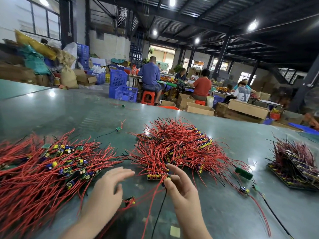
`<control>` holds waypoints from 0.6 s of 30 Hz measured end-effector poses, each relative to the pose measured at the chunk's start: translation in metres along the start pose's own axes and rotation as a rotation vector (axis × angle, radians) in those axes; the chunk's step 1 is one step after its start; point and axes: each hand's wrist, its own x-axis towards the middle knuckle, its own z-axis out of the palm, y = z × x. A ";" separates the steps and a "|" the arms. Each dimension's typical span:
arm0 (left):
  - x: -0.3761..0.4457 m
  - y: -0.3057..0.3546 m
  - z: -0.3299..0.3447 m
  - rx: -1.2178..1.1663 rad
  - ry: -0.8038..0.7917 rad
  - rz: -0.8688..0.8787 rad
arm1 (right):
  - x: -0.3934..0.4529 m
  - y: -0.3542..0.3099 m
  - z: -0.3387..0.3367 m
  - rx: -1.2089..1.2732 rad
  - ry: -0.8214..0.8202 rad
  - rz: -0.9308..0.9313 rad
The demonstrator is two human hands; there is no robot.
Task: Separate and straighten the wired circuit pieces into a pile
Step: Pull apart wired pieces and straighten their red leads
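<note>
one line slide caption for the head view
Right hand pinches a wired circuit piece beside the tangled pile; left hand hovers open.

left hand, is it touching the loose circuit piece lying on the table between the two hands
Apart. The head view shows the left hand open and blurred above the table, with bare table showing between its thumb and the loose circuit piece.

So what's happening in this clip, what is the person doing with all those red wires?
A person at a green table is sorting small wired circuit pieces. The right hand pinches one piece at the near edge of the tangled middle heap, its red and black leads trailing toward the camera. The left hand hovers open and blurred, holding nothing, beside the left pile. Another loose piece lies between the hands. A third stack sits far right.
</note>
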 end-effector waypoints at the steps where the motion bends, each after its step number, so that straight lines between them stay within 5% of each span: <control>1: -0.001 0.002 0.001 0.027 0.042 0.081 | -0.001 0.002 0.000 -0.056 -0.013 -0.030; 4: -0.005 0.010 0.005 -0.009 0.021 0.232 | -0.004 0.006 0.003 -0.290 -0.034 -0.195; 7: -0.007 0.017 0.006 -0.232 -0.206 0.057 | -0.002 0.011 0.004 -0.589 0.022 -0.474; 10: -0.005 0.018 0.003 -0.394 -0.348 -0.064 | -0.001 0.018 0.002 -0.750 0.012 -0.558; 15: -0.002 0.012 -0.001 -0.696 -0.639 -0.114 | 0.001 0.018 0.003 -0.688 0.014 -0.535; 18: -0.001 0.008 0.010 -0.709 -0.488 -0.138 | 0.000 0.014 0.005 -0.437 0.042 -0.423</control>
